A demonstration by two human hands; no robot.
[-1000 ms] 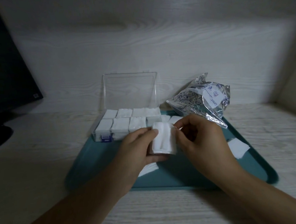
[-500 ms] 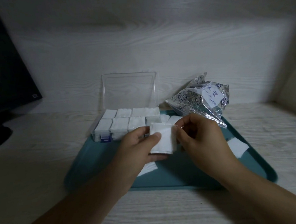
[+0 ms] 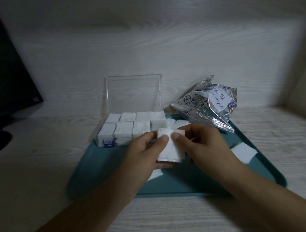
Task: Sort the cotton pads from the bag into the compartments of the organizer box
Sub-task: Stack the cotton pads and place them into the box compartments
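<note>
A stack of white cotton pads (image 3: 171, 150) is held between both hands above the teal tray (image 3: 198, 181). My left hand (image 3: 142, 152) cups the stack from the left and below, thumb on top. My right hand (image 3: 203, 145) pinches its right side, thumb on top too. Just behind them stands the clear organizer box (image 3: 131, 128) with its lid up; white pads fill its compartments. The crinkled plastic bag (image 3: 207, 106) lies at the tray's back right corner.
Loose pads lie on the tray: one at the right (image 3: 243, 153), one under my left hand (image 3: 155, 174), two behind my fingers (image 3: 178, 123). A dark monitor (image 3: 2, 72) stands at the far left. A wall closes the back.
Both thumbs have come onto the top face of the stack, close together. The stack has flattened and tilted toward me, staying in the same place over the tray.
</note>
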